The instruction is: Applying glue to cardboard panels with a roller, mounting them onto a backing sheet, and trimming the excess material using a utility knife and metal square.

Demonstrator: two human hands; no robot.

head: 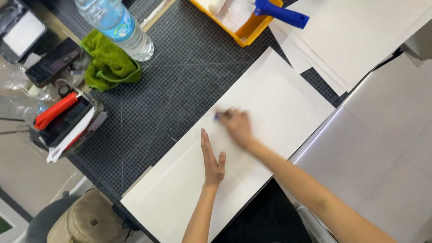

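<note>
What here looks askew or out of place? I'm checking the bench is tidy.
The white board lies diagonally across the cutting mat grid, one corner overhanging the edge. A green cloth sits crumpled under a toppled water bottle.

A clear plastic water bottle lies at the top left, its lower part resting on a crumpled green cloth. Both sit on a dark gridded cutting mat that covers the tabletop. Left of the cloth lies a black flat device, and below it a dark open container holds a red-handled tool and some white paper. At the top edge, a yellow tray carries a blue handle sticking out over its rim. A stack of white sheets fills the top right corner. A tan cap sits at the bottom left, beside pale floor tiles.
</note>
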